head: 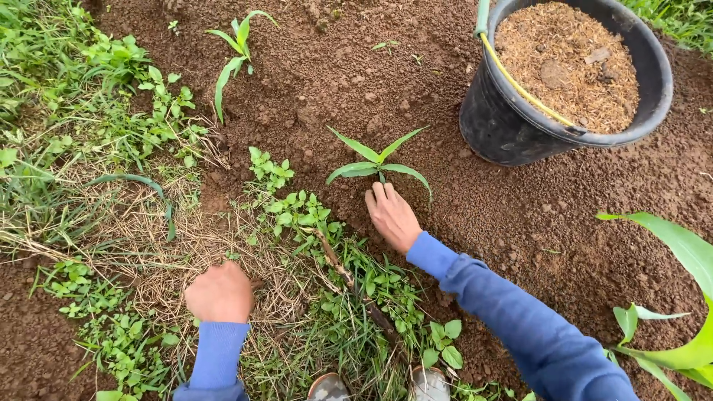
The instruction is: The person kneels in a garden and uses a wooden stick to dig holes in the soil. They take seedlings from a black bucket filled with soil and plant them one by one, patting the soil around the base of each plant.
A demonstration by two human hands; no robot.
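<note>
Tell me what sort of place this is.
Likely a farm plot or garden bed: bare brown tilled soil, small green seedling by the right hand, round black plastic bucket of husk-like material.

1. We are losing the far rim of the black bucket [512,126] past the top edge.
2. We are hiding our left hand [220,292]'s fingers, curled under into dry grass [171,252].
3. Our right hand [392,217]'s fingers [377,194] are covering the seedling [377,159]'s stem base.
4. The large leaves [687,297] are running off the right edge.
5. Our shoes [371,388] are being cut by the bottom edge.
</note>
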